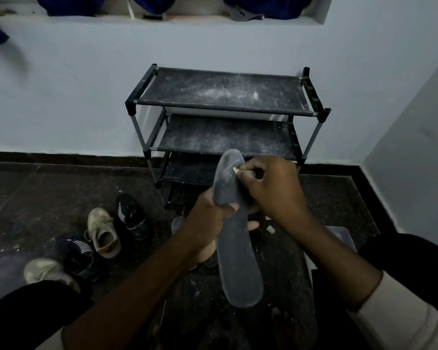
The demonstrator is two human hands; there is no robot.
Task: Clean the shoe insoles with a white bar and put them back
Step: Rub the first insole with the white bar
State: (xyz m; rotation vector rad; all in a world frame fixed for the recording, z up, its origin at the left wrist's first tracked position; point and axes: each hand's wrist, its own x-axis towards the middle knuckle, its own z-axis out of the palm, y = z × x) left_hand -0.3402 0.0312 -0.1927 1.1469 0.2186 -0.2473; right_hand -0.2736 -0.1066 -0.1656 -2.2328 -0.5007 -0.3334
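Observation:
A long grey insole stands nearly upright in front of me, toe end up. My left hand grips it around the middle, thumb across its front. My right hand pinches a small white bar, whose tip touches the insole's upper right edge. A second insole peeks out behind my left hand on the floor. A small white piece lies on the floor to the right of the insole.
A black three-tier shoe rack, dusted white, stands against the wall ahead. Two beige sneakers and two dark striped sneakers lie on the dark floor at left. A grey slab sits right.

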